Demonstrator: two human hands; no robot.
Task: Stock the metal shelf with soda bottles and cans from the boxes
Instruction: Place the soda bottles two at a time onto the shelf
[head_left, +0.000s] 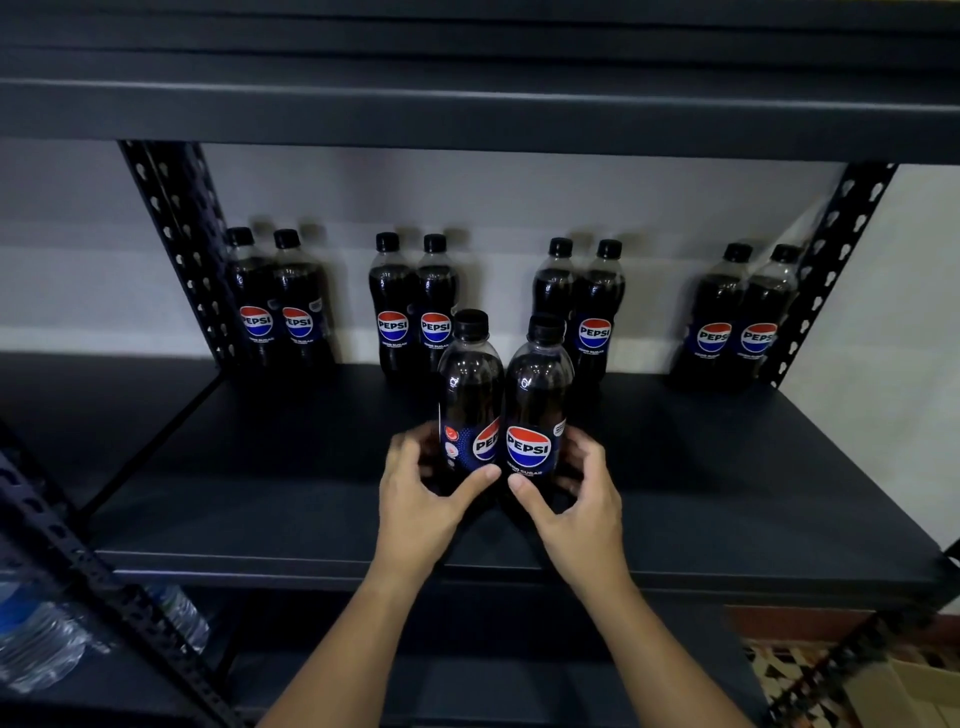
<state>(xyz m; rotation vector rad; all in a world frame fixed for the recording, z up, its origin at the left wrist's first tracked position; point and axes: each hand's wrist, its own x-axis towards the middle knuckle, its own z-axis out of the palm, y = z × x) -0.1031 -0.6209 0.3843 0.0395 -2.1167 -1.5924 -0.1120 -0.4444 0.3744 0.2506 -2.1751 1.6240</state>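
Left hand (415, 488): fingers curled round the left dark plastic Pepsi bottle with black cap (470, 395), thumb on its label. Right hand (576, 493): fingers likewise gripping the right matching bottle (537, 400). Both bottles upright, touching, mid-depth on the black metal shelf (260, 493); forearms reach up from below.

1. Lighting: dim overall; the dark shelf (675, 467) absorbs most light.
2. Shadows: soft bottle shadows fall on the pale wall (493, 208) behind.
3. Distortion: wide-angle bending at frame edges.
4. Focus: slightly soft at corners.
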